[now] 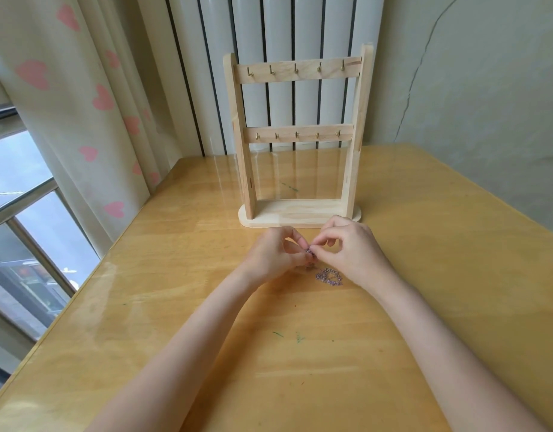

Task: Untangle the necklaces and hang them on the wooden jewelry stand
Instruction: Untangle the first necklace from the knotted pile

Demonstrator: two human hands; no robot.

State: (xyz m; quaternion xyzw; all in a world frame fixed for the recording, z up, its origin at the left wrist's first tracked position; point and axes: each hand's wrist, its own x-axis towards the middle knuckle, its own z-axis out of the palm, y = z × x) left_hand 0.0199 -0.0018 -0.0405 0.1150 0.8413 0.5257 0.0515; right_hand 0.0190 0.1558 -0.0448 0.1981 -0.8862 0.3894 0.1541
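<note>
Untangling step: left hand (273,255) and right hand (351,251) both pinch the necklaces (312,253) mid-table, slack heaped under the right wrist; stand (295,137) near the far edge, hooks bare; next, probably tease one chain free.

Soft, even daylight enters from a window (22,194) at the left, giving a bright scene with faint shadows. The glossy worktop (175,307) carries pale streaks of glare and reflections. The wide-angle lens bends straight lines near the edges. Focus is fairly sharp centrally, softer towards the corners.
</note>
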